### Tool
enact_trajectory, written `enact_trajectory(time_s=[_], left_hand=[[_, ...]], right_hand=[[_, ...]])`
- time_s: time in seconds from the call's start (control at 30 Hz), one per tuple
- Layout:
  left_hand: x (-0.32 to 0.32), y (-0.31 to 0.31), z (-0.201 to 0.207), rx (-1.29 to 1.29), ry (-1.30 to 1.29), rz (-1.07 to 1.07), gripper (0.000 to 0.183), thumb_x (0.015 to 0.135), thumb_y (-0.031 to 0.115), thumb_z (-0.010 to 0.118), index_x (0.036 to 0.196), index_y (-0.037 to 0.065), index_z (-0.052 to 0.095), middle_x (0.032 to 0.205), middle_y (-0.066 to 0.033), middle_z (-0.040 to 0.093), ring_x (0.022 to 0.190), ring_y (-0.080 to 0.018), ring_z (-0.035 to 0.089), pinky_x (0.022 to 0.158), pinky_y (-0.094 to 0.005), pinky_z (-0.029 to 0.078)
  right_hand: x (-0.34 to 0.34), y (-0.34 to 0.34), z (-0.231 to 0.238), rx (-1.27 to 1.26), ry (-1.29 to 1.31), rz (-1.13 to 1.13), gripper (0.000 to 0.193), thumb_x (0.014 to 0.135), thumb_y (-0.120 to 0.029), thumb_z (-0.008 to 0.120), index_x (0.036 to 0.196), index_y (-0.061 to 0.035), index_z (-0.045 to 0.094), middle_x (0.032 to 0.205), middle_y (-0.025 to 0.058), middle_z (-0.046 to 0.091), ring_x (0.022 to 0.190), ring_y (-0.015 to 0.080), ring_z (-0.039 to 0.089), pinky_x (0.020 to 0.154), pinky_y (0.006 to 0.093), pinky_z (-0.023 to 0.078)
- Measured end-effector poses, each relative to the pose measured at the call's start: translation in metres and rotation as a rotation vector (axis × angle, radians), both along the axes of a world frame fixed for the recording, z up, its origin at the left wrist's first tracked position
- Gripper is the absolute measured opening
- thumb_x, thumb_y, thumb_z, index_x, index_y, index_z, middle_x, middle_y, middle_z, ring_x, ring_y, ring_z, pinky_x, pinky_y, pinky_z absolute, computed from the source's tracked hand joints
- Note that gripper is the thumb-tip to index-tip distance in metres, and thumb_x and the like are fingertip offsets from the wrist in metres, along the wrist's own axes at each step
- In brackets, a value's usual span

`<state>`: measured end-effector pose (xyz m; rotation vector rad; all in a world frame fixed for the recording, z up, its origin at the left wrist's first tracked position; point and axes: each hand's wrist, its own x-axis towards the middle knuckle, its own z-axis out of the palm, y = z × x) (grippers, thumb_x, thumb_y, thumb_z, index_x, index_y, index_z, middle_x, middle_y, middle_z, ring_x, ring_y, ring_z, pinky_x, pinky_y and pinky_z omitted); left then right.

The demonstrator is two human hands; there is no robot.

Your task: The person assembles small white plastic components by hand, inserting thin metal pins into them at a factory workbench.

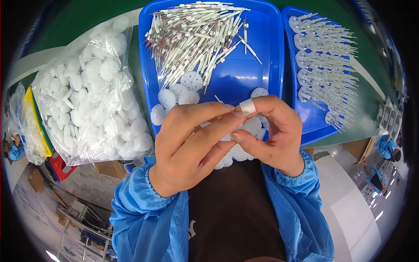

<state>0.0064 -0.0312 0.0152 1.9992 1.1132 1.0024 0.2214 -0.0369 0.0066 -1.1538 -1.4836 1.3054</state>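
Note:
My left hand and my right hand meet over the near edge of a blue tray. Both are closed, fingertips together around something small that they mostly hide; a bit of white shows between them. White tape wraps my right index finger. Round white plastic discs with small holes lie in the tray around and under my hands. Behind them is a large heap of thin white sticks with dark or reddish ends. A few sticks lie apart at the heap's right.
To the left, a clear plastic bag is full of white discs. At the right, a second blue tray carries rows of discs with thin sticks standing out of them. A red object sits by the green table's left edge.

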Motion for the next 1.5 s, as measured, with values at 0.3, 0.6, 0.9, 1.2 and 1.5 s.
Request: enact_trajectory(time_s=[0.3,0.6,0.9,1.2,1.5], left_hand=[[0.0,0.0,-0.004,0.045,0.003,-0.03,0.055,0.069,-0.001,0.092,0.122,0.005,0.078,0.123,-0.013,0.075,0.101,-0.0293,0.071,0.083,-0.0372,0.055],[0.0,-0.001,-0.01,0.105,0.031,-0.008,0.063,0.069,-0.001,0.093,0.129,0.005,0.074,0.12,-0.0122,0.077,0.097,-0.029,0.07,0.081,-0.0366,0.055],[-0.016,0.0,-0.007,-0.075,-0.044,-0.108,0.051,0.082,0.01,0.09,0.13,0.005,0.074,0.126,-0.0148,0.071,0.102,-0.0273,0.069,0.085,-0.0377,0.056],[-0.013,0.012,-0.005,-0.526,-0.372,0.083,0.035,0.097,-0.003,0.071,0.132,0.003,0.076,0.12,-0.0129,0.069,0.099,-0.0179,0.069,0.075,-0.0248,0.056],[-0.01,0.016,-0.012,-0.552,-0.329,0.035,0.044,0.094,-0.01,0.07,0.137,0.003,0.071,0.119,-0.0088,0.07,0.104,-0.0141,0.069,0.077,-0.0237,0.057]], right_hand=[[0.005,-0.004,-0.003,-0.08,0.117,-0.02,0.035,0.087,-0.002,0.087,0.118,-0.0013,0.071,0.102,0.007,0.077,0.092,0.0146,0.076,0.084,0.0283,0.058],[0.006,0.003,0.0,-0.142,0.085,0.024,0.034,0.085,0.002,0.087,0.115,-0.0014,0.071,0.1,0.0069,0.076,0.092,0.0146,0.076,0.083,0.0279,0.058],[0.018,0.012,0.005,-0.022,-0.119,0.051,0.032,0.084,0.002,0.083,0.113,-0.0044,0.073,0.097,0.0083,0.078,0.094,0.0202,0.077,0.087,0.0311,0.058],[0.004,0.067,-0.024,0.599,-1.107,-0.224,0.018,0.082,-0.005,0.081,0.099,-0.0089,0.074,0.095,0.0045,0.076,0.081,0.0274,0.07,0.073,0.0412,0.053],[-0.005,0.008,0.006,0.259,-0.364,-0.13,0.029,0.079,0.006,0.087,0.105,-0.0044,0.08,0.094,0.0086,0.075,0.071,0.0125,0.069,0.054,0.0229,0.052]])
